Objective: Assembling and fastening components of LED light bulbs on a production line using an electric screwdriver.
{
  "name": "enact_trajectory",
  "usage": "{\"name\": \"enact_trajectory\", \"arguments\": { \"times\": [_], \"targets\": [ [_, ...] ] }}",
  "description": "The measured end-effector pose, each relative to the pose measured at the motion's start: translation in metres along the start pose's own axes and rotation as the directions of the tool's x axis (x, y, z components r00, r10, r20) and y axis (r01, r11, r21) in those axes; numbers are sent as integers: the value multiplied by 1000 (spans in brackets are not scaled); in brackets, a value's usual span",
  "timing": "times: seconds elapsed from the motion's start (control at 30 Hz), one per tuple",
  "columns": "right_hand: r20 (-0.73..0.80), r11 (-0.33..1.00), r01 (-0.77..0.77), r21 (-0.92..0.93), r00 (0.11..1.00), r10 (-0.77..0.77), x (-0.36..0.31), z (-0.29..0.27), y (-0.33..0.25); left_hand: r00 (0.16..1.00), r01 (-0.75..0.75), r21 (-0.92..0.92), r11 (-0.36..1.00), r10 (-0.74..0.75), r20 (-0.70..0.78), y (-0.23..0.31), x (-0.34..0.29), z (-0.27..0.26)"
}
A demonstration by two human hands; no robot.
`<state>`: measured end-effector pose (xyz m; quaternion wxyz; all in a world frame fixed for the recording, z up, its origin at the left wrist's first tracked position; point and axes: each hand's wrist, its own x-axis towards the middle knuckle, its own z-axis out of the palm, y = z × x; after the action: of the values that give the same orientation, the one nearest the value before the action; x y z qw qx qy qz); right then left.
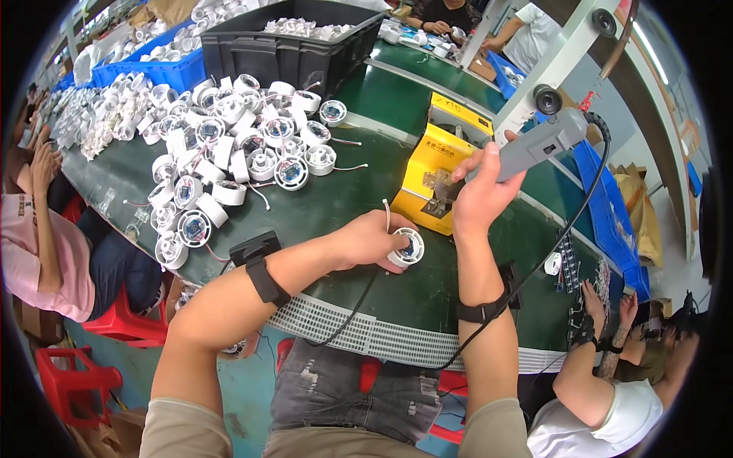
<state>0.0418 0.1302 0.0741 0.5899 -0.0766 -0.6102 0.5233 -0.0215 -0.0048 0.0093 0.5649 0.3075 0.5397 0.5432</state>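
My left hand (370, 240) grips a round white plastic housing (410, 249) with a circuit board inside, low over the green worktop. A thin white wire with a small plug stands up beside it. In my right hand (487, 187) is a grey electric screwdriver (542, 145), held tilted with its cabled end up to the right. Its tip is hidden by my fingers. Just left of that hand stands a yellow screw feeder (437, 164) with metal parts on its front. Many similar white housings (276, 131), several with wires trailing, lie heaped at the left.
A black crate (286, 65) and a blue bin (172, 69) of white parts stand behind the heap. The screwdriver's black cable (592, 195) loops down past my right forearm. A white metal post (546, 69) rises at the right. Co-workers sit on both sides.
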Motion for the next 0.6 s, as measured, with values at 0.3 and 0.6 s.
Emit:
{"name": "enact_trajectory", "arguments": {
  "times": [0.3,0.6],
  "targets": [
    [41,1000,14,10,999,-14,-4,-2,-2,1000,6,-46,999,-7,-23,0,2,0],
    [89,979,-112,168,991,98,-52,-9,-22,999,-1,-54,999,-1,-32,0,3,-1]
  ]
}}
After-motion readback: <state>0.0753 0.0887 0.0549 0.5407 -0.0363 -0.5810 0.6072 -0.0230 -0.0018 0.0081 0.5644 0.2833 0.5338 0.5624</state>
